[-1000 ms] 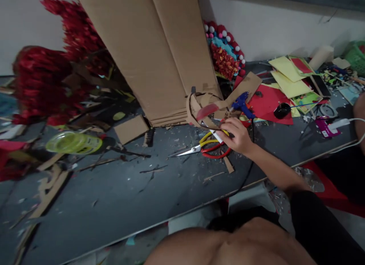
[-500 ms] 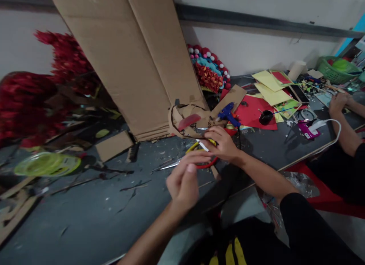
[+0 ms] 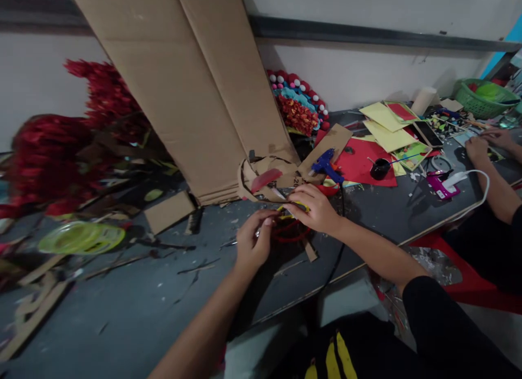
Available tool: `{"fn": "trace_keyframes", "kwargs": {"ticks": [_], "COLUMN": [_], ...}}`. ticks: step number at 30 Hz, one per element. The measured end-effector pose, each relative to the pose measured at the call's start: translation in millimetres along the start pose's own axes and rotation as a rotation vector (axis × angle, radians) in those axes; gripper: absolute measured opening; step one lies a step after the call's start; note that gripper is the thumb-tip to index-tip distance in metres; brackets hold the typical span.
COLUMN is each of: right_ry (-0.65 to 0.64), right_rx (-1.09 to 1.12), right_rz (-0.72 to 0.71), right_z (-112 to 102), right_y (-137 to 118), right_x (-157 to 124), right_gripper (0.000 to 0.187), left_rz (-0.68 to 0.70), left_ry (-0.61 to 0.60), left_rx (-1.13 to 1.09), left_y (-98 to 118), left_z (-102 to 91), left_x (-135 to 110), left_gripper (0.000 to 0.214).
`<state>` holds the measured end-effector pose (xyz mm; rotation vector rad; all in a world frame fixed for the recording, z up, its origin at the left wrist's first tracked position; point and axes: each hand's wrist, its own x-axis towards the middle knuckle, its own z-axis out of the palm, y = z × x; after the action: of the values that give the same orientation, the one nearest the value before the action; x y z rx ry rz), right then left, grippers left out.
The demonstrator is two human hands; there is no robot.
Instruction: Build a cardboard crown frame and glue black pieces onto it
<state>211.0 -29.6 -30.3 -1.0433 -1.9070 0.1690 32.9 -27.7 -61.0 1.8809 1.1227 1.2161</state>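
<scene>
My right hand (image 3: 314, 206) is closed, its fingertips pinching a thin pale piece (image 3: 278, 193) whose kind I cannot make out. Just behind it lies a loop-shaped cardboard piece (image 3: 243, 178) with a translucent red patch (image 3: 267, 179). My left hand (image 3: 255, 235) is curled with thumb and fingers together; whatever may be in them is hidden. Beneath both hands rest scissors (image 3: 287, 235) with red and yellow handles, their blades partly covered by the left hand. A blue glue gun (image 3: 327, 165) lies right of the cardboard loop.
Tall cardboard sheets (image 3: 196, 85) lean against the wall. Red flowers (image 3: 49, 156) and a yellow-green plastic item (image 3: 81, 237) are at left. To the right lie red paper (image 3: 359, 156), a dark cup (image 3: 380, 169) and a purple power socket (image 3: 442, 186). Another person's hand (image 3: 477, 150) works beyond.
My left hand has lowered slightly and closed its fingers near the scissors. The pale piece at my right hand now points up and left, towards the cardboard loop. The view shifted slightly.
</scene>
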Motion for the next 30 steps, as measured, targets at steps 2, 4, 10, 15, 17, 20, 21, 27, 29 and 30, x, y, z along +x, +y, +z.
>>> {"fn": "trace_keyframes", "kwargs": {"ticks": [2,4,10,15,17,20,21,27,29,30], "right_ry": [-0.02,-0.039,-0.056,-0.127,-0.146,-0.152,-0.151,-0.13,-0.117,-0.112], "right_rx": [0.006,0.02,0.034,0.069,0.076,0.082,0.081,0.061,0.062,0.063], "right_rz": [0.019,0.021,-0.036,-0.065,-0.058,-0.05,-0.048,-0.056,-0.074,-0.08], "right_z": [0,0,2,2,2,0,0,-3,-3,-2], "right_y": [-1,-2,-2,-2,-2,-2,-2,-2,-2,-2], "right_x": [-1,-1,-2,-3,-3,-3,-3,-2,-2,-2], "right_gripper": [0.017,0.016,0.017,0.019,0.019,0.019,0.019,0.017,0.017,0.017], "left_rz": [-0.021,-0.035,-0.042,-0.15,-0.186,-0.189,-0.184,-0.145,-0.137,-0.135], "left_ry": [0.015,0.038,0.087,0.113,0.101,0.098,0.102,0.109,0.113,0.113], "left_rx": [-0.011,-0.029,-0.125,-0.191,-0.213,-0.261,-0.274,-0.281,-0.274,-0.271], "left_y": [0,1,4,6,8,12,13,18,19,19], "left_z": [-0.5,-2.3,-3.1,1.6,3.1,4.6,4.9,4.7,4.5,4.4], "left_x": [-2,-2,-4,-7,-7,-5,-5,-5,-6,-6], "left_gripper": [0.032,0.033,0.036,0.04,0.042,0.044,0.043,0.041,0.04,0.04]}}
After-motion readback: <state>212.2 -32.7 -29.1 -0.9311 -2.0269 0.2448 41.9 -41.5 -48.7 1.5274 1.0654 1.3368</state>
